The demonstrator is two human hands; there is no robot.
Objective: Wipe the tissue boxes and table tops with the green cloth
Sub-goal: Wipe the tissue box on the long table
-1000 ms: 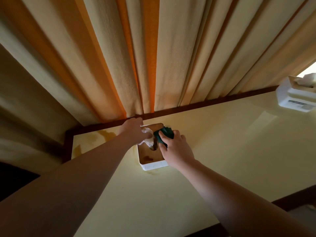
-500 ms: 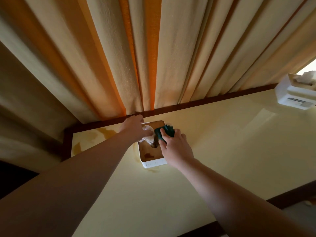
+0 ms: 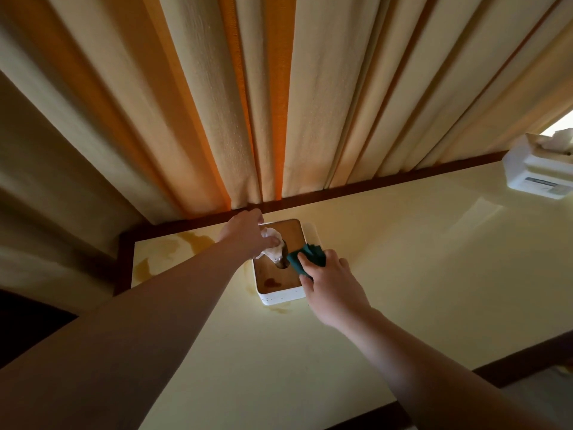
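On one table (image 3: 387, 259) stand two tissue boxes (image 3: 280, 297); left fingers (image 3: 273, 242) pinch tissue (image 3: 273, 256), right fingers (image 3: 305, 265) grip one green cloth (image 3: 310, 257).

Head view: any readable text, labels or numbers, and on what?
None can be read.
White tissue box at far right: a grey label on its side, print too blurred to read.
White tissue box with brown wooden lid under the hands: dark stain, no text.

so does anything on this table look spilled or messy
Yes. Brownish stains mark the table top at its far left corner, and a fainter ring sits by the near edge of the tissue box. A dark blotch also shows on the box's wooden lid. They look like dried spills.
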